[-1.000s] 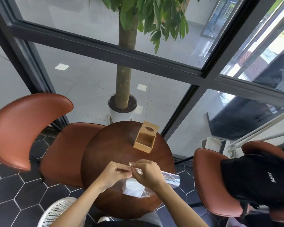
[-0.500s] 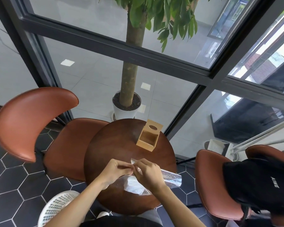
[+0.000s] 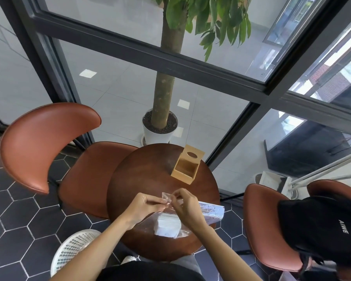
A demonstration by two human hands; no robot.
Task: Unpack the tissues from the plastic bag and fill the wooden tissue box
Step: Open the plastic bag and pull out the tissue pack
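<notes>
Pinching the clear plastic bag's mouth, left hand and right hand meet; white tissues lie just below; wooden tissue box stands beyond.

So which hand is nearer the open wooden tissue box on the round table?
Right. The right hand sits almost directly below the wooden tissue box; the left hand is farther off to its left. Neither touches it.

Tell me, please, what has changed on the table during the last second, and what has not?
Very little. Both hands, left hand and right hand, keep pinching the top edge of the plastic bag and working it open. The tissues remain inside. The wooden tissue box stands open and untouched.
</notes>
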